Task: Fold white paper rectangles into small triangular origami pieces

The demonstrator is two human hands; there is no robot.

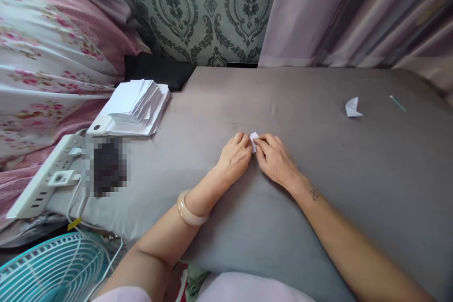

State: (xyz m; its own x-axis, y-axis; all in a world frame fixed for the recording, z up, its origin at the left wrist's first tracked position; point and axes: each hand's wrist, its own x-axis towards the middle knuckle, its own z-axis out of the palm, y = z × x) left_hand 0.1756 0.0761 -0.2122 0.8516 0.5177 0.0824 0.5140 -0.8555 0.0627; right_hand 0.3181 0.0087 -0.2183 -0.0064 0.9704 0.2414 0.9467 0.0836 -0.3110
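Landmark: paper stack [136,104], white sheets, flat faces, edges slightly uneven, lying on smooth matte grey cloth [336,165]. Small folded paper [254,142], white, creased, sits right of the stack and nearer the person, between both hands. Left hand [236,155]: fingers bent and bunched together, touching the folded paper's left side; thumb hidden, so can't tell how firmly it grips. Smooth, pale, rounded bangle [189,210] on that forearm. Right hand [276,158]: thumb and index nearly closed, pinching the folded paper's right side, other fingers curled; small dark wrist tattoo [313,194].

Well right of the stack: pointed paper piece [353,107], white, crisp angular folds; past it, thin greenish stick [398,103] with a pale tip. Behind the stack: flat black item [159,71], dull surface. Nearer the person than the stack: pixelated dark item [109,166], can't identify. Left of that, power strip [44,177], long white hard plastic, plugs and cables in it. Further toward the person, fan [56,269], turquoise, round wire-like grille. Left of the stack, floral fabric [46,56], soft folds, pink on white. Beyond the stack, damask-pattern wall [212,9]; off right, draped mauve curtain [304,14].
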